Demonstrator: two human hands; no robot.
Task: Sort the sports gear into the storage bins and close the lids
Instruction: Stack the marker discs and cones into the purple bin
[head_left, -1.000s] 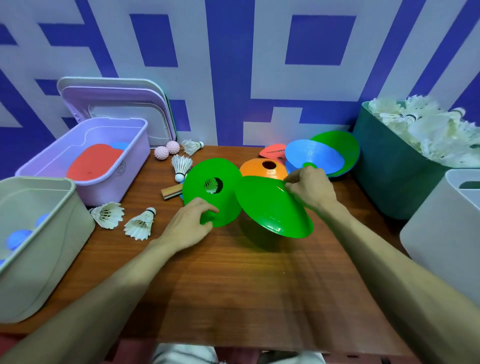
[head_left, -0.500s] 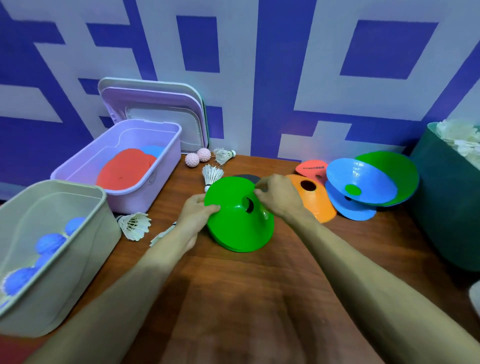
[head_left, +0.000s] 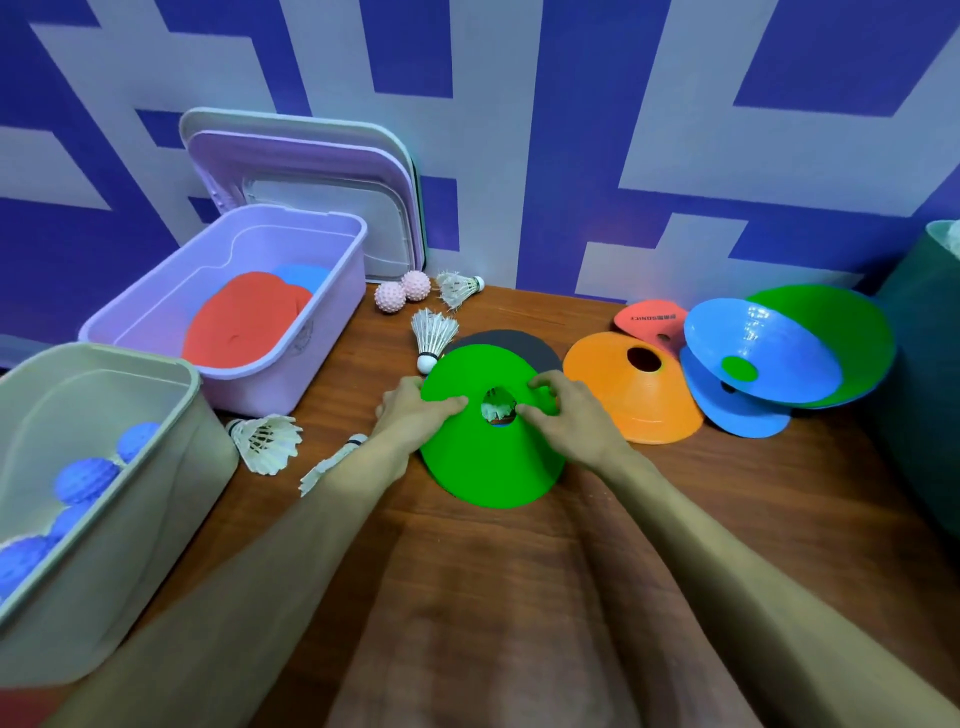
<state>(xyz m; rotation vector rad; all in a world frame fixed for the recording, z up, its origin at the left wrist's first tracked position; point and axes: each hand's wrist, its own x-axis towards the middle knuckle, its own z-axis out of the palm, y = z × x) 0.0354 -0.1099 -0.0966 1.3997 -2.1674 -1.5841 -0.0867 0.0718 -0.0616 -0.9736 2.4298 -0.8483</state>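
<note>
Blue-and-white wall backs the wooden table (head_left: 519, 597) we lean over. At far left we see a beige bin (head_left: 156, 493) holding blue balls (head_left: 83, 480). Beyond it stands a lilac bin (head_left: 260, 384) with red discs (head_left: 244, 322) inside, and lids (head_left: 311, 156) lean on the wall behind it. Two pink balls (head_left: 389, 297) and four shuttlecocks (head_left: 265, 441) lie loose on the wood between the bins and our hands.

Our left hand (head_left: 410, 421) grips the green cone (head_left: 493, 467) at mid-table, thumb laid on its upper face beside the hole and fingers wrapped over the far-left rim. Our right hand (head_left: 566, 421) holds the other side, its thumb and curled fingers pinching the face just right of the hole. The cone sits tilted, its holed top pointing up and toward us. Its outline reads as an oval running far to near. Feathers show through the hole. A grey disc (head_left: 535, 348) peeks out behind it.

To the right we see an orange cone (head_left: 634, 405), a red marker (head_left: 647, 319), blue cones (head_left: 769, 353), an upturned green cone (head_left: 841, 332) and a dark green bin (head_left: 919, 364).
</note>
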